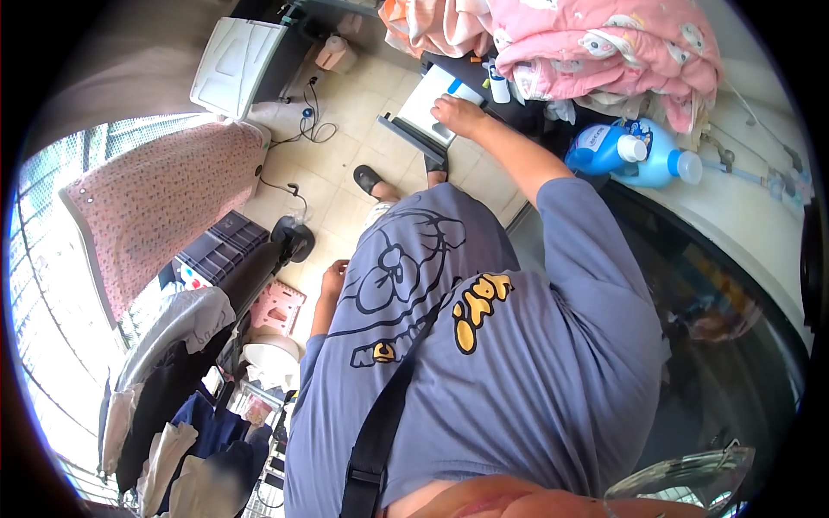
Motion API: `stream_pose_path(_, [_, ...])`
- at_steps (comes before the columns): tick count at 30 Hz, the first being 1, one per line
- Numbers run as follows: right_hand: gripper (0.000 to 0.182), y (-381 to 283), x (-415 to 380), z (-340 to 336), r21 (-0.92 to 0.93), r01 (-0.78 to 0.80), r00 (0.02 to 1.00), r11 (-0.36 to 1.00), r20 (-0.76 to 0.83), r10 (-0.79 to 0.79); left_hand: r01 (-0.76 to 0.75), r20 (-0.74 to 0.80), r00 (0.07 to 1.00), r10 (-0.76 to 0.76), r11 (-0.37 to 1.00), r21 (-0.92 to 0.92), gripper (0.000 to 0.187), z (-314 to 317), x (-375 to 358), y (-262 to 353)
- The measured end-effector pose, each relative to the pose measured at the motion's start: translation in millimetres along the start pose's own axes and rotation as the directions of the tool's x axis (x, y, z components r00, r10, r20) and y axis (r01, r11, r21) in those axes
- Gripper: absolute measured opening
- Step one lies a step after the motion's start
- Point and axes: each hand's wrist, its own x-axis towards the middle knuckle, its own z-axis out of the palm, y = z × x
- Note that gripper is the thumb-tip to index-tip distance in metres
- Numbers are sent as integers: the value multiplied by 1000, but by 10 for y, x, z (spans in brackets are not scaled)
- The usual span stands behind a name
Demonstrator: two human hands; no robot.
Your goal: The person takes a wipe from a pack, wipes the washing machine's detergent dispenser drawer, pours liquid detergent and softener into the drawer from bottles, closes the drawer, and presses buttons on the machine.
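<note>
My right hand (457, 115) reaches forward over a pulled-out drawer (423, 105) with a white inside and a dark front panel (413, 138). Its fingers are bent down at the white part; whatever they hold, if anything, is hidden beneath them. A blue strip shows at the drawer's back edge. Beside the drawer stands a small white bottle (498, 85) with a blue label. Low at my side hangs my left hand (334, 278), partly covered by my grey shirt, its visible fingers loosely stretched and holding nothing visible.
Two blue liquid bottles (596, 148) with white caps stand right of my arm, below a pink patterned quilt (604, 43). An ironing board (173, 207), a dark crate (226, 246), a pink stool (278, 308) and hanging clothes line the left. Cables (315, 129) lie on the tiled floor.
</note>
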Motion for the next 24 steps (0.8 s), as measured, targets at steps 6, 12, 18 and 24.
stream_pose_path(6, [15, -102, 80, -292, 450, -217, 931, 866, -170, 322, -26, -4, 1000, 27, 984, 176, 33, -154, -96, 363])
stream_pose_path(12, [23, -534, -107, 168, 526, -220, 957, 822, -44, 285, -27, -22, 999, 31, 990, 139, 34, -178, -132, 393])
stream_pose_path(18, [20, -516, -591, 191, 482, -272, 954, 833, 19, 300, -31, 11, 1000, 30, 983, 180, 35, -219, -117, 303])
stream_pose_path(24, [11, -633, -1055, 327, 372, -364, 931, 854, 162, 326, -46, -5, 999, 47, 985, 166, 36, -232, -95, 384])
